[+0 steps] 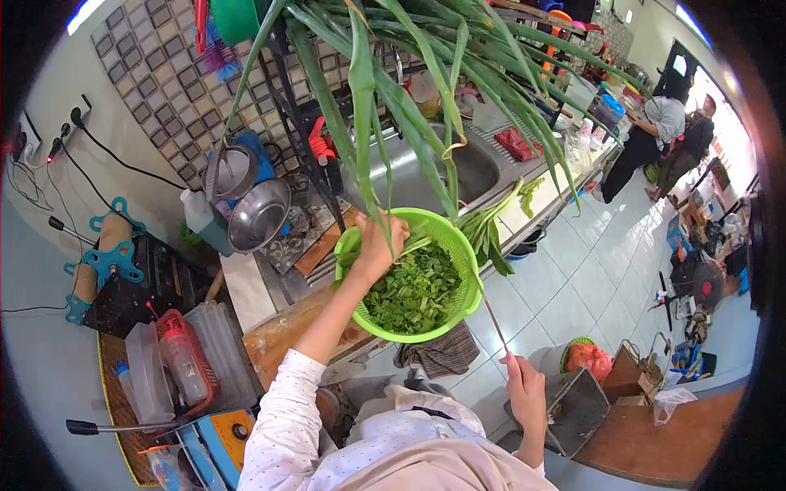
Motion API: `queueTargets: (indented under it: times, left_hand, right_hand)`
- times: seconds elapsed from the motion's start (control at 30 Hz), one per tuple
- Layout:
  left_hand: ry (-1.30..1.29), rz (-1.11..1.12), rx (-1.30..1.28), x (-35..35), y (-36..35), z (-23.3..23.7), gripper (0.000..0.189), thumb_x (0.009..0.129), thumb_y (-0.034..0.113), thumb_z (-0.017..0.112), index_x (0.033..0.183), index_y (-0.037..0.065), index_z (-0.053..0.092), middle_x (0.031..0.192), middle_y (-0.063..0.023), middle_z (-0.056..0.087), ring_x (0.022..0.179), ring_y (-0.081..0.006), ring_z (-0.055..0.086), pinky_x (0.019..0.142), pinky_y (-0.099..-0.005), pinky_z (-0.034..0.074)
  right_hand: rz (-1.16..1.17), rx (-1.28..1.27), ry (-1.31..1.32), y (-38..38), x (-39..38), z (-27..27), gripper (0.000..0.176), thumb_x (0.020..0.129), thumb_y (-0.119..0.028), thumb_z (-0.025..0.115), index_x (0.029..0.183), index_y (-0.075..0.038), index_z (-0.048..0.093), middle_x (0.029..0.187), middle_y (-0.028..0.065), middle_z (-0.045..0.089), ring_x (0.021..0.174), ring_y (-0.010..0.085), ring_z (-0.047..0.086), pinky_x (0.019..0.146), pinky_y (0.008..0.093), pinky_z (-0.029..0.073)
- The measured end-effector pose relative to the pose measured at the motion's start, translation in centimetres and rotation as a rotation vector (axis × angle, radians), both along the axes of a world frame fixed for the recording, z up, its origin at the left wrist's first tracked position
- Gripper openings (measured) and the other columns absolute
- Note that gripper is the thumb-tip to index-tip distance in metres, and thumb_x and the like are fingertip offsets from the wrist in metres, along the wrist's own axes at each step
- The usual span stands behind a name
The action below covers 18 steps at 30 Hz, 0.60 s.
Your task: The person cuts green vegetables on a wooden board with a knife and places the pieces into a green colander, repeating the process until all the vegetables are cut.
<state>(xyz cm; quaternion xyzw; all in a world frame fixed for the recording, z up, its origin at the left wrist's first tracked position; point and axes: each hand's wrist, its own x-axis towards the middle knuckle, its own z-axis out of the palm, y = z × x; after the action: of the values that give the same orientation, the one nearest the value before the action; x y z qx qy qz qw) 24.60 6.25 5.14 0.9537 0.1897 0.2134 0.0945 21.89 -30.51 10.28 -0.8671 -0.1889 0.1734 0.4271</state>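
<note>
A lime-green plastic basket (472,282) is filled with chopped leafy greens (413,286). My left hand (381,244) is over its far left side, fingers curled around leafy greens whose pale stems show beside the fingers. Off to the right of the basket, my right hand (526,386) is closed round the handle of a knife (493,317). The thin blade points up toward the basket's rim and shows nearly edge-on. Uncut leafy stalks (489,233) lie on the counter just beyond the basket.
Long spring onions (401,90) hang down in front of the steel sink (475,168). Metal bowls (259,216) stand at the left, near a wooden board (282,344). A grey crate (579,413) and a red plastic bag (589,360) are on the right. Two people (655,123) stand farther back.
</note>
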Motion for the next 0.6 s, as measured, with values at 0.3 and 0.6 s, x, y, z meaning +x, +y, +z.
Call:
queueTargets:
  times: [0.3,0.6]
  left_hand:
    - [-0.057,0.092,-0.306,-6.5,-0.2,4.6,0.016,0.085,0.021,0.062,0.093,0.014,0.073,0.093,-0.0083,0.063,0.100,-0.0265,0.053,0.091,-0.0514,0.025]
    - [-0.078,0.718,-0.256,-24.0,-3.4,3.1,0.017,0.079,0.024,0.069,0.093,0.015,0.073,0.093,-0.0035,0.066,0.102,-0.0229,0.054,0.090,-0.0461,0.029]
  right_hand:
    - [0.044,-0.044,0.028,0.7,0.6,-0.1,0.038,0.097,-0.033,0.048,0.101,0.001,0.065,0.052,0.0106,0.046,0.046,0.0150,0.045,0.048,0.0328,0.037]
    - [0.331,-0.032,0.076,6.0,-0.5,0.5,0.039,0.098,-0.034,0.045,0.100,0.000,0.064,0.052,0.0053,0.046,0.048,0.0115,0.044,0.049,0.0293,0.037]
